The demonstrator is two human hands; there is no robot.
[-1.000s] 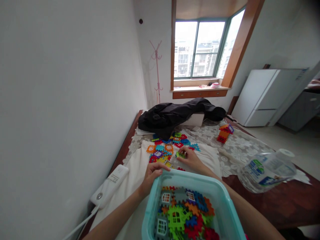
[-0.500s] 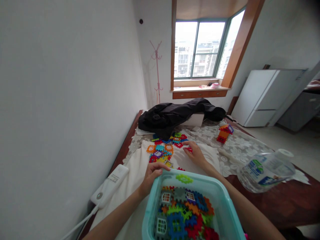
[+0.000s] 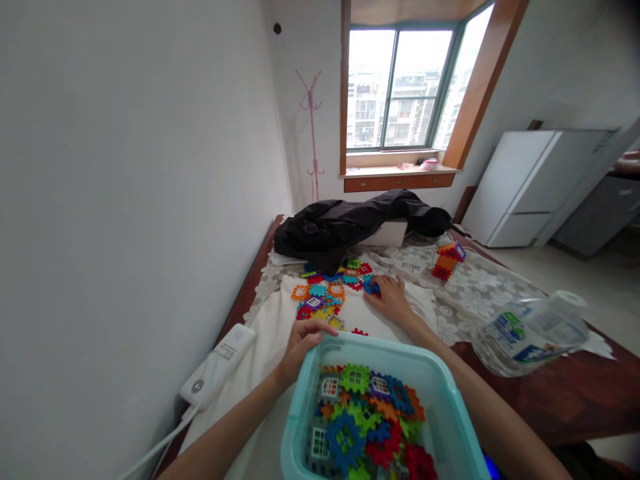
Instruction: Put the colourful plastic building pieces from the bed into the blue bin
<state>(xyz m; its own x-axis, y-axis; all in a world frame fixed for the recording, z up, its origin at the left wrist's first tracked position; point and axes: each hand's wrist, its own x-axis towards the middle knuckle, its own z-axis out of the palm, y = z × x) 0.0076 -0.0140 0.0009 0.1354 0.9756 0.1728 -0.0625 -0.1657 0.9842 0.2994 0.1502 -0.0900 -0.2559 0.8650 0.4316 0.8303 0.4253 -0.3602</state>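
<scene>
In the head view, your two hands are apart. Your left hand holds the far left corner of a light turquoise basin, its fingers laid over the rim. Your right hand reaches past the basin, fingertips at a blue piece on the far part of the white cloth; you cannot tell from here whether the fingers are closed on it. That piece lies at the right edge of a loose spread of colourful plastic pieces, which runs along the cloth beyond the basin. Inside the basin in front of you sit many more, among them a blue gear-shaped piece near the left side and a bright green window piece by the far wall. To your right, a small orange and red toy house stands on the patterned tablecloth, with a large clear bottle nearer you. A white power strip lies to your left beside the wall, and a black cloth is heaped at the table's far end, partly over a white box.
</scene>
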